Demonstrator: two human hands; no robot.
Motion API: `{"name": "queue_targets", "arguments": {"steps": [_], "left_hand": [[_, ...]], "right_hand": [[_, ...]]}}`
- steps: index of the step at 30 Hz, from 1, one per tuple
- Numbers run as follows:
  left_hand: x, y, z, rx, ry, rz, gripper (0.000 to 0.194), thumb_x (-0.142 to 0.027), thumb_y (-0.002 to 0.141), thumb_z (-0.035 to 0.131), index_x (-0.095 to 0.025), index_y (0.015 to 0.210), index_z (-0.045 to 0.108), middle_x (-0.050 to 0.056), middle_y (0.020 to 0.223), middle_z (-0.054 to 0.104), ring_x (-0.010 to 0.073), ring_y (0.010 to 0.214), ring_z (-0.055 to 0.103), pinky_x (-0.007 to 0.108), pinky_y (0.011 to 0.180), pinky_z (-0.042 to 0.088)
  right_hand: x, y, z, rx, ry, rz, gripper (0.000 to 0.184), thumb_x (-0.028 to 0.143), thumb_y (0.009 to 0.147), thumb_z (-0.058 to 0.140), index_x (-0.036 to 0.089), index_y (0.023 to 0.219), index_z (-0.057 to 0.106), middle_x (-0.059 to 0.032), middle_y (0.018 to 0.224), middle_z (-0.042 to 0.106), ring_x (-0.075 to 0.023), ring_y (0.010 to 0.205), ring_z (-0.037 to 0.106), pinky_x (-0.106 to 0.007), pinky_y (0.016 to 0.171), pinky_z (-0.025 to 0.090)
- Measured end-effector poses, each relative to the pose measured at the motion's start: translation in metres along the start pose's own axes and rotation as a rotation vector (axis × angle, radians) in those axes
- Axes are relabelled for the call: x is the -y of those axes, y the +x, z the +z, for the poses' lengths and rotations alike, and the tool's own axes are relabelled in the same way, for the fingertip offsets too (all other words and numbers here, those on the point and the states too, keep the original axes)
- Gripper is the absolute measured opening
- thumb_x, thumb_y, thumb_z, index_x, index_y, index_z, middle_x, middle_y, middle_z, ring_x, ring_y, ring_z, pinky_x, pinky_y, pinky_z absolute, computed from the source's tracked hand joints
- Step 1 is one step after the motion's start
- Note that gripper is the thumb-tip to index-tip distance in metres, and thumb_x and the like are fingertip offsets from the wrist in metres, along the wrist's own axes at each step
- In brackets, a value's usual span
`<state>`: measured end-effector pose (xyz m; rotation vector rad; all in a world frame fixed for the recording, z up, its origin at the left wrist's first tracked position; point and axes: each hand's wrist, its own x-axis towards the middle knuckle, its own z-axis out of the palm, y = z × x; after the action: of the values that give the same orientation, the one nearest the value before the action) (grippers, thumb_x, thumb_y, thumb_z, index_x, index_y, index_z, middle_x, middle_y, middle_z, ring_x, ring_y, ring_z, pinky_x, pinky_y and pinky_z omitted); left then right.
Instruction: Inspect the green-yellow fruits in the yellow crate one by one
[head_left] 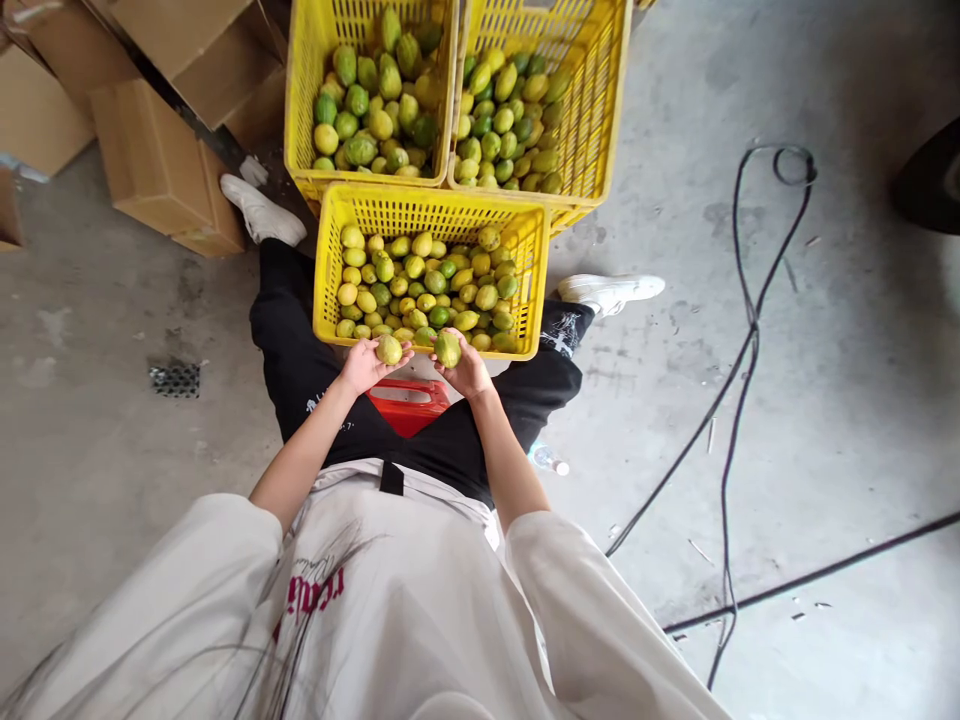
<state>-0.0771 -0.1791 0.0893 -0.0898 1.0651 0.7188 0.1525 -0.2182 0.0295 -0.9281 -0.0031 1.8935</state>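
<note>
My left hand (367,366) is palm up, cradling a yellow-green lemon (388,349). In the fingers of my right hand (468,369) rests a greener lemon (448,349). Both hands are side by side at the near rim of a yellow plastic crate (321,270), in front of my lap. Inside that crate lie many loose lemons (425,280), ranging from yellow to green.
Behind stand two larger yellow crates, the left one (297,100) and the right one (606,110), both holding green-yellow fruit. Cardboard boxes (154,160) are at left. A red plastic stool (409,405) shows between my legs. Black cable (752,325) and a clear bottle (546,459) lie right.
</note>
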Motion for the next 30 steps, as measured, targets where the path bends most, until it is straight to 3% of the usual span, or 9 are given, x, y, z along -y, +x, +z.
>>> {"name": "queue_targets", "arguments": {"steps": [3, 7, 11, 15, 18, 21, 24, 27, 30], "left_hand": [[0.001, 0.001, 0.000, 0.001, 0.010, -0.002, 0.028, -0.016, 0.097, 0.051, -0.014, 0.119, 0.068, 0.016, 0.109, 0.082, 0.0307, 0.114, 0.081, 0.049, 0.107, 0.064], [0.003, 0.003, -0.001, 0.022, 0.061, -0.003, 0.017, -0.016, 0.103, 0.059, -0.014, 0.116, 0.070, 0.010, 0.094, 0.079, 0.0221, 0.090, 0.081, 0.038, 0.100, 0.065], [0.002, 0.000, -0.004, 0.060, 0.098, 0.011, 0.007, -0.011, 0.100, 0.066, -0.016, 0.104, 0.067, 0.004, 0.087, 0.074, 0.0144, 0.073, 0.073, 0.026, 0.079, 0.063], [0.001, -0.005, -0.004, 0.114, 0.126, 0.015, 0.019, -0.006, 0.091, 0.073, -0.019, 0.099, 0.062, 0.003, 0.091, 0.073, 0.0117, 0.069, 0.070, 0.018, 0.062, 0.053], [0.001, -0.006, -0.001, 0.146, 0.150, 0.001, 0.011, -0.012, 0.095, 0.069, -0.019, 0.103, 0.065, 0.003, 0.083, 0.071, 0.0114, 0.061, 0.065, 0.018, 0.056, 0.049], [0.000, -0.004, 0.001, 0.150, 0.157, -0.012, 0.019, -0.023, 0.105, 0.052, -0.016, 0.109, 0.069, 0.007, 0.081, 0.073, 0.0160, 0.064, 0.069, 0.023, 0.059, 0.054], [-0.001, -0.001, 0.000, 0.123, 0.143, -0.004, 0.029, -0.022, 0.105, 0.042, -0.014, 0.111, 0.070, 0.011, 0.088, 0.076, 0.0196, 0.076, 0.077, 0.028, 0.073, 0.062], [0.000, 0.003, -0.003, 0.101, 0.135, 0.006, 0.025, -0.016, 0.101, 0.048, -0.014, 0.114, 0.069, 0.011, 0.096, 0.079, 0.0216, 0.090, 0.081, 0.032, 0.087, 0.064], [0.003, 0.006, -0.007, 0.096, 0.156, 0.001, 0.016, -0.013, 0.099, 0.058, -0.014, 0.112, 0.068, 0.011, 0.095, 0.079, 0.0224, 0.088, 0.081, 0.033, 0.086, 0.064]], "right_hand": [[0.003, 0.000, 0.000, 0.005, 0.018, 0.006, 0.033, 0.039, 0.086, 0.077, 0.028, 0.115, 0.066, -0.0066, 0.118, 0.079, -0.0270, 0.104, 0.079, -0.035, 0.074, 0.069], [0.004, -0.002, -0.001, 0.002, 0.083, -0.046, 0.030, 0.034, 0.086, 0.076, 0.031, 0.114, 0.066, -0.0050, 0.117, 0.079, -0.0313, 0.129, 0.074, -0.052, 0.094, 0.071], [0.004, -0.006, -0.004, -0.029, 0.090, -0.088, 0.035, 0.030, 0.091, 0.079, 0.032, 0.124, 0.069, -0.0043, 0.125, 0.077, -0.0230, 0.113, 0.077, -0.033, 0.078, 0.072], [0.007, -0.009, -0.009, -0.034, 0.091, -0.101, 0.046, 0.029, 0.092, 0.079, 0.037, 0.136, 0.069, -0.0025, 0.127, 0.076, -0.0135, 0.083, 0.071, -0.012, 0.047, 0.053], [0.008, -0.008, -0.011, -0.035, 0.079, -0.119, 0.051, 0.025, 0.089, 0.080, 0.038, 0.137, 0.069, -0.0015, 0.124, 0.076, -0.0133, 0.082, 0.069, -0.010, 0.043, 0.044], [0.005, -0.003, -0.012, -0.037, 0.055, -0.120, 0.048, 0.020, 0.086, 0.081, 0.036, 0.130, 0.069, 0.0009, 0.119, 0.076, -0.0142, 0.085, 0.072, -0.014, 0.050, 0.051], [0.003, 0.001, -0.013, -0.033, 0.043, -0.113, 0.035, 0.029, 0.088, 0.080, 0.033, 0.121, 0.068, 0.0016, 0.122, 0.077, -0.0170, 0.090, 0.075, -0.021, 0.060, 0.060], [0.003, 0.003, -0.015, -0.024, 0.046, -0.108, 0.033, 0.038, 0.089, 0.077, 0.032, 0.120, 0.068, -0.0017, 0.128, 0.079, -0.0225, 0.104, 0.077, -0.030, 0.073, 0.066], [0.002, 0.005, -0.016, -0.016, 0.057, -0.120, 0.037, 0.036, 0.085, 0.079, 0.031, 0.120, 0.070, -0.0046, 0.131, 0.079, -0.0278, 0.123, 0.075, -0.042, 0.093, 0.068]]}}
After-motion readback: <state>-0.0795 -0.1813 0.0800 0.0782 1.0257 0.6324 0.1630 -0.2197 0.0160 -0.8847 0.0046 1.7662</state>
